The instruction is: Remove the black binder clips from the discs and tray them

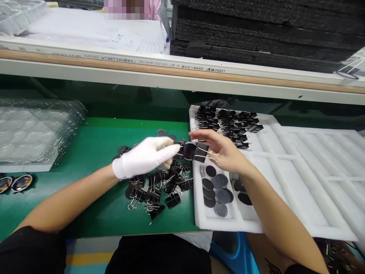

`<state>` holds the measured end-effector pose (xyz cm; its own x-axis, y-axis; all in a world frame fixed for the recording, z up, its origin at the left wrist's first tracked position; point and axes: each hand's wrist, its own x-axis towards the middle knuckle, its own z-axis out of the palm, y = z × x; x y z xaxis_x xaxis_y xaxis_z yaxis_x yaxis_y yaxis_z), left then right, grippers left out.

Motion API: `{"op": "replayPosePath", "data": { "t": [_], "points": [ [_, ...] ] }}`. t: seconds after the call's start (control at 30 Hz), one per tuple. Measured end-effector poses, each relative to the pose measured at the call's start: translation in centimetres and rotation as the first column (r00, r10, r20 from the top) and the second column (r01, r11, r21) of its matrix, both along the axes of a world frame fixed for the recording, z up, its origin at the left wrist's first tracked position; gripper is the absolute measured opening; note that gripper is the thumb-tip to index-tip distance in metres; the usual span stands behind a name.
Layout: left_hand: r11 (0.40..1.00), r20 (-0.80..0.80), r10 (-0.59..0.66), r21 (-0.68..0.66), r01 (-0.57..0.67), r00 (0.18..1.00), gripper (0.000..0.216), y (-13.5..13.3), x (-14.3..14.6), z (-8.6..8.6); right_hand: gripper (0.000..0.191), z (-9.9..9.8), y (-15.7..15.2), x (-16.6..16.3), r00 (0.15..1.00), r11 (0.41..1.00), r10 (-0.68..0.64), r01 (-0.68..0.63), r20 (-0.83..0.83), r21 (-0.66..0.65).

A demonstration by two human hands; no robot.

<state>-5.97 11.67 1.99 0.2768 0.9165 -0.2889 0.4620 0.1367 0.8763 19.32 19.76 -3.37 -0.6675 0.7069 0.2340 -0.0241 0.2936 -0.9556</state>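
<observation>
My left hand (149, 154), in a white glove, closes on a black binder clip (179, 148) at its fingertips. Bare, my right hand (225, 150) grips another black binder clip (201, 152) by its wire handles. Between the two clips shows a dark round disc (189, 151), its edges partly covered by them. Below my hands a loose pile of black binder clips (154, 194) lies on the green tabletop (97, 205), with some round discs among them. Under my right forearm, a white foam tray (199, 213) holds dark and grey discs (222, 196).
At the tray's far end stand rows of binder clips (228, 123). Clear plastic trays (37, 133) and sunglasses (21, 182) lie at left. A shelf edge (114, 68) crosses behind, bearing papers and stacked black foam (256, 34). A person in pink is beyond.
</observation>
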Motion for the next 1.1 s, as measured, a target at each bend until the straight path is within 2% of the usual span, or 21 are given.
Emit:
{"op": "replayPosePath", "data": {
  "t": [0.07,0.13,0.23,0.33,0.47,0.57,0.7,1.0,1.1],
  "points": [
    [0.999,-0.091,-0.001,0.052,0.006,0.996,0.046,0.0,-0.2,0.2,0.034,0.3,0.6,0.5,0.999,0.988,-0.034,0.038,0.03,-0.148],
    [0.996,-0.167,-0.018,0.083,0.032,0.986,0.046,0.0,-0.2,0.3,0.033,0.8,0.3,0.6,0.999,0.974,-0.019,0.029,0.046,-0.224],
    [0.991,-0.242,-0.04,0.111,0.068,0.969,0.045,0.1,0.0,0.1,0.038,1.7,-1.2,-0.4,0.987,0.988,0.044,-0.02,0.155,-0.152],
    [0.988,-0.285,-0.092,0.095,0.124,0.954,0.044,0.2,0.1,-0.1,0.026,2.0,-2.6,-1.5,0.973,0.991,0.017,0.014,0.231,-0.131],
    [0.981,-0.238,-0.19,-0.001,0.195,0.953,0.041,0.5,-0.1,0.0,0.02,1.7,-2.9,-1.6,0.982,0.975,0.067,-0.027,0.175,-0.221],
    [0.973,-0.208,-0.229,-0.051,0.224,0.951,0.04,0.8,-0.2,0.2,0.019,1.6,-2.6,-1.3,0.984,0.981,0.049,-0.015,0.173,-0.191],
    [0.977,-0.233,-0.215,-0.06,0.207,0.948,0.043,0.8,0.0,0.3,0.018,1.7,-2.8,-1.4,0.976,0.993,-0.001,0.027,0.217,-0.115],
    [0.971,-0.295,-0.237,-0.091,0.22,0.925,0.042,0.6,-0.1,0.3,0.019,1.1,-2.7,-1.8,0.962,0.992,0.052,-0.019,0.267,-0.126],
    [0.972,-0.374,-0.235,-0.066,0.227,0.897,0.043,0.4,0.1,0.8,0.017,1.8,-2.9,-1.9,0.966,0.99,0.07,-0.038,0.248,-0.133]
  ]
}}
